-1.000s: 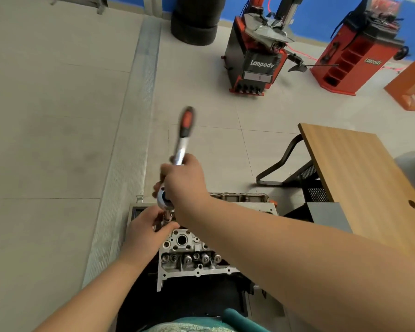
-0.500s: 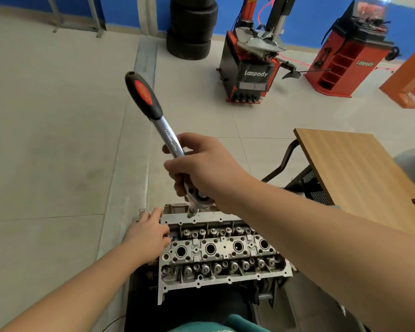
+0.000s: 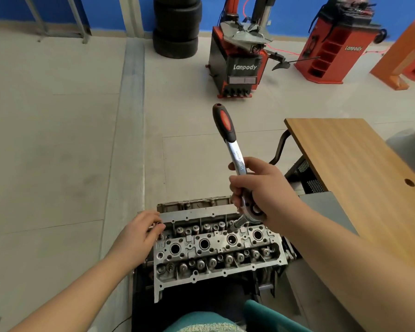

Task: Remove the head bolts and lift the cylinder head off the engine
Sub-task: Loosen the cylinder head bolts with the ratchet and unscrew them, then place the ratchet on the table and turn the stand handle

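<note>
pale, smooth floor tiles (image 3: 58,144) run back to a blue wall, crossed by a ribbed metal strip (image 3: 132,121). against the wall stands a stack of black tyres (image 3: 176,27), beside it a red and black tyre changer (image 3: 240,61) marked "lanpody", and further right a boxy red balancer (image 3: 331,49). a wood-grain tabletop (image 3: 350,168) with a round hole near its edge sits at the right on a dark bent-tube frame.

low in the middle, the cylinder head (image 3: 218,250) lies on top of the engine (image 3: 197,204), a grey cast-metal slab, rough and pitted, with four round plug wells in a row and lines of small valve springs and bolt holes on either side. its edge is scalloped with small bolt ears.

the right hand (image 3: 259,190) has its grip clenched round the polished steel shank of a ratchet (image 3: 235,164), low down near the round head. the black handle with a red oval inset angles up and away. a socket (image 3: 237,222) under the ratchet head points down to the far row of the cylinder head.

the left hand (image 3: 139,233) rests at the head's left end, fingers curled over the corner; whether its grip holds anything small i cannot tell.
</note>
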`<state>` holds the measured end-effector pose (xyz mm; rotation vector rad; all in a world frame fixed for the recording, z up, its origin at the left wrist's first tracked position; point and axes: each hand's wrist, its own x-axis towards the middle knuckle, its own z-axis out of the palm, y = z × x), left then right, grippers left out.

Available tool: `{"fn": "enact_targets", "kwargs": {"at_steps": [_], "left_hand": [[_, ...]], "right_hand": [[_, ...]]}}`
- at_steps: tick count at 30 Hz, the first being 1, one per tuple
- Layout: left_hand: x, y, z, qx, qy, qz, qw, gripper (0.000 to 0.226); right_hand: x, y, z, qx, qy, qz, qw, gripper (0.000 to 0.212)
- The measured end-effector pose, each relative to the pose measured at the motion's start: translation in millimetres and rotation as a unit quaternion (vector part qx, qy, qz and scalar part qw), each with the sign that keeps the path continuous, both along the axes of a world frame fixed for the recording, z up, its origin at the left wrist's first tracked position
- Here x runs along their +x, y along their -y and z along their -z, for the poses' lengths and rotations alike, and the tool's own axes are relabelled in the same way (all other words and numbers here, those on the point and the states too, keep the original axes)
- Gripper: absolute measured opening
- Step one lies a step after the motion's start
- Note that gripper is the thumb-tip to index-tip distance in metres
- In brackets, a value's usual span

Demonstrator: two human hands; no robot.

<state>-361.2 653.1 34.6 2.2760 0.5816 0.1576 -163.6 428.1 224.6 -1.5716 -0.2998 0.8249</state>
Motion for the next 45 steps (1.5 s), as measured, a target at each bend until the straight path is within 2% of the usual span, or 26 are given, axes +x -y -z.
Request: {"fn": "enact_targets", "kwargs": {"at_steps": [3,5,8,11,12,13,17,19,20,22,24,26,29,32,35,39,45], "left_hand": [[9,10,-11,-0.137,0.047,-0.064,0.987,0.009],[19,19,-20,-0.233,0.098,-0.113,0.961,0.014],[37,32,-37,-0.383,0.136,-0.161,0.899,0.029],[52,44,-52,-0.541,0.111,-0.153,0.82,0.038],[57,49,-55,-0.575,0.095,-0.137,0.801,0.034],[60,54,-57,-0.589,0.072,-0.117,0.797,0.03],[63,77,-55,-0.59,0.001,-0.073,0.804,0.013],[63,87,-53,-0.589,-0.025,-0.07,0.804,0.01],[64,92,-51,-0.585,-0.035,-0.071,0.807,0.012],[66,101,-48,-0.576,-0.045,-0.075,0.813,0.017],[71,111,-47,-0.574,-0.045,-0.081,0.813,0.019],[80,123,-49,-0.568,-0.042,-0.088,0.817,0.02],[106,149,-49,-0.552,-0.05,-0.102,0.826,0.019],[145,189,-50,-0.551,-0.053,-0.123,0.824,0.018],[183,233,-50,-0.546,-0.043,-0.145,0.824,0.017],[207,277,-36,-0.527,-0.042,-0.182,0.829,0.016],[209,316,-10,-0.504,-0.084,-0.232,0.828,0.015]], "right_hand": [[2,11,2,0.022,-0.011,0.031,0.999,0.028],[2,17,4,0.029,-0.012,0.05,0.998,0.03],[2,28,8,0.047,-0.036,0.082,0.995,0.037],[-3,47,15,0.075,-0.033,0.098,0.992,0.018],[-5,55,18,0.07,-0.006,0.1,0.993,0.01],[-7,64,20,0.064,0.026,0.101,0.992,0.007],[-14,104,26,0.062,0.133,0.08,0.986,0.023],[-12,126,29,-0.022,0.249,0.059,0.967,0.022],[-7,138,32,-0.091,0.321,0.043,0.942,0.02],[9,166,42,-0.22,0.442,-0.003,0.87,0.016],[34,196,55,-0.297,0.514,-0.037,0.804,0.021],[64,226,72,-0.353,0.547,-0.066,0.756,0.03],[110,267,101,-0.411,0.544,-0.087,0.726,0.036],[156,303,132,-0.454,0.539,-0.079,0.705,0.033],[201,339,168,-0.503,0.482,-0.05,0.716,0.026],[254,384,206,-0.537,0.369,-0.001,0.758,0.023],[304,432,251,-0.591,0.282,0.057,0.754,0.017]]}}
